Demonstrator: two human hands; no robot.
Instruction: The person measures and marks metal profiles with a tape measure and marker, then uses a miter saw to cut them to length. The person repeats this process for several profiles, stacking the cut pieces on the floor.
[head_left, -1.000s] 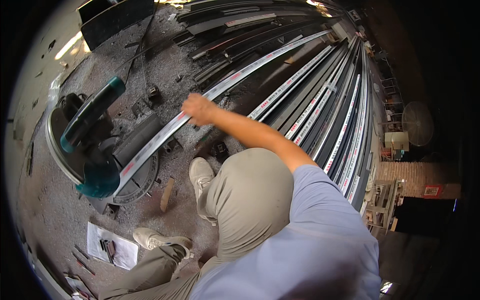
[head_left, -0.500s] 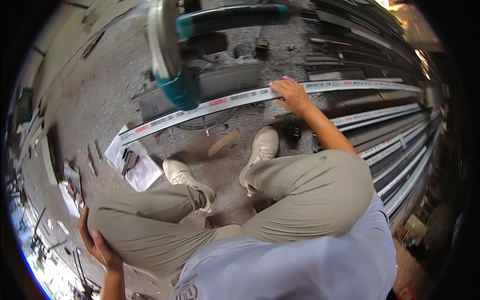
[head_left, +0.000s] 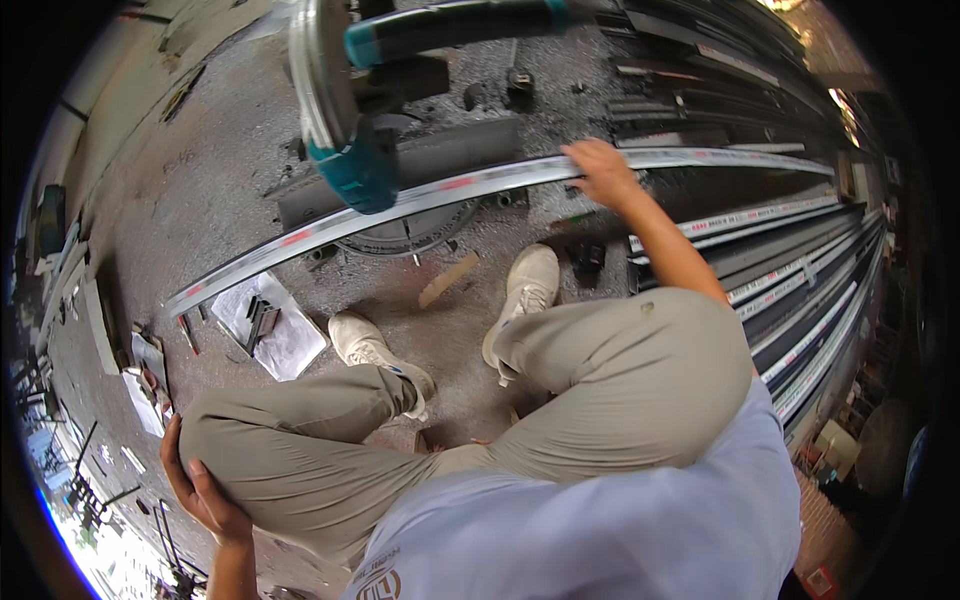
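A long silver metal profile [head_left: 480, 185] with a printed film strip lies across the base of a teal mitre saw [head_left: 352, 175]. My right hand [head_left: 604, 176] is closed around this profile, to the right of the saw. Its left end reaches past the saw, over the floor beyond a white paper. Over my left knee rests my left hand [head_left: 203, 495], thumb and fingers apart, holding nothing. The saw's black and teal handle [head_left: 460, 32] is raised at the top, and its head hides part of the fence.
More film-covered profiles [head_left: 770, 300] lie stacked at the right, with dark bars [head_left: 700, 90] behind. Small dark pieces [head_left: 263, 318] sit on the white paper [head_left: 290, 350]. A wooden strip [head_left: 449, 279] lies near my shoes [head_left: 530, 285].
The profile has slid left across the saw, its left end now well past the paper. My right hand has shifted slightly right and away from me. My left hand stays on the knee.
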